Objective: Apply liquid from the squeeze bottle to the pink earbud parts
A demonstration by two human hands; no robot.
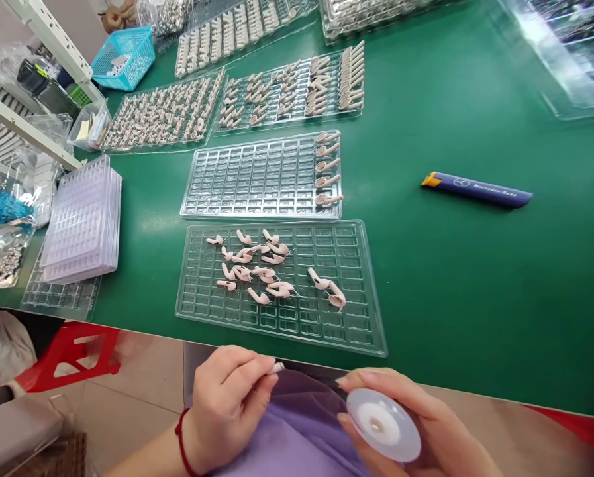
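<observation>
My left hand (227, 404) is below the table edge, over my lap, with its fingers pinched on a small pale pink part (277, 366). My right hand (416, 430) holds a round clear plastic disc (385, 424) beside it. On the green table just ahead lies a clear compartment tray (356, 324) with several loose pink parts (257, 268) scattered on it. Behind it a second clear tray (257, 179) has several pink parts (327, 169) lined up in its right column.
Further back, more trays (287, 89) are filled with pink parts. A stack of clear trays (83, 222) sits at the left near a white shelf (43, 30) and a blue basket (125, 56). A blue and yellow bar (475, 190) lies at the right. A red stool (73, 354) stands below.
</observation>
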